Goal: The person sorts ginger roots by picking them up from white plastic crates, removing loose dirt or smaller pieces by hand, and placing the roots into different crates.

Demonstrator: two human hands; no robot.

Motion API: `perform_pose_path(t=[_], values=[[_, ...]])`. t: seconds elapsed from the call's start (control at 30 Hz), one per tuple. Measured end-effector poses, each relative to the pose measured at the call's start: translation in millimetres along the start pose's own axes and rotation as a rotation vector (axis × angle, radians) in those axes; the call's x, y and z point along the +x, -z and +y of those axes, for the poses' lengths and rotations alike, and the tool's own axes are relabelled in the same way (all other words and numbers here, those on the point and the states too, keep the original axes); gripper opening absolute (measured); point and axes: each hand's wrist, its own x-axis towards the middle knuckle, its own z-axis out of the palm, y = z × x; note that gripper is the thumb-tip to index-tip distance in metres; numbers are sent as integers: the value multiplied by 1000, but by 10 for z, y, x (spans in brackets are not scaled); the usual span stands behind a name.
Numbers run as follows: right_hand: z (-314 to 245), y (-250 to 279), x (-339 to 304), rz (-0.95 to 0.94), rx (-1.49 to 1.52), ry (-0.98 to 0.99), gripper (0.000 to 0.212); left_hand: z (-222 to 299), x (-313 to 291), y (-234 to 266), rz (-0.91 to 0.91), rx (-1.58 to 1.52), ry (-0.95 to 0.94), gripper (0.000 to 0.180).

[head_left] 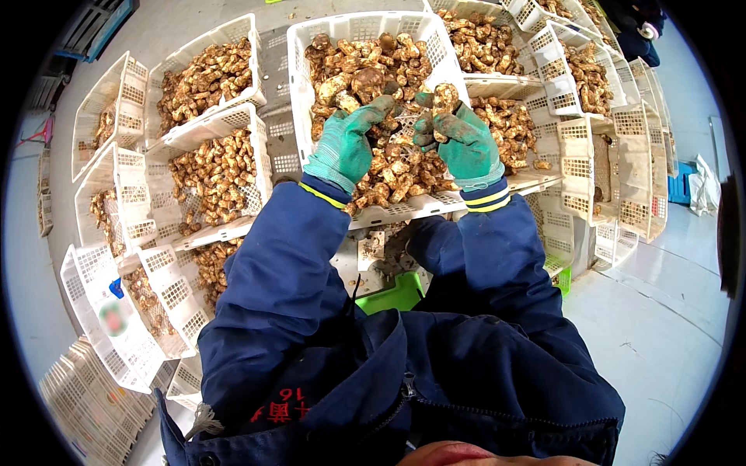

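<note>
A white perforated crate (298, 58) full of brown-and-cream mushrooms (404, 175) stands in front of me, and both my hands are over it in green gloves with dark-stained fingers. My right hand (466, 144) is closed around a stubby mushroom (445, 98), its pale speckled top showing above the fingers. To its left, my left hand (347, 144) has its fingers drawn together; what they grip, if anything, is hidden. Just beyond those fingertips is a large mushroom with a broad brown cap (368, 84). The two hands are close but apart.
More mushroom-filled white crates stand on the left (219, 74) and right (509, 85). Nested crates (93, 404) lie at lower left. A green plastic piece (395, 293) shows below the crate, between my arms. Another person's dark clothing (633, 27) appears at far right.
</note>
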Motion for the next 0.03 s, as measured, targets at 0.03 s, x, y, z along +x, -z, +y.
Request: perform_pose_path(t=[0.03], values=[[-15, 7, -2, 1, -2, 3, 48, 16, 11, -7, -34, 11, 34, 33]])
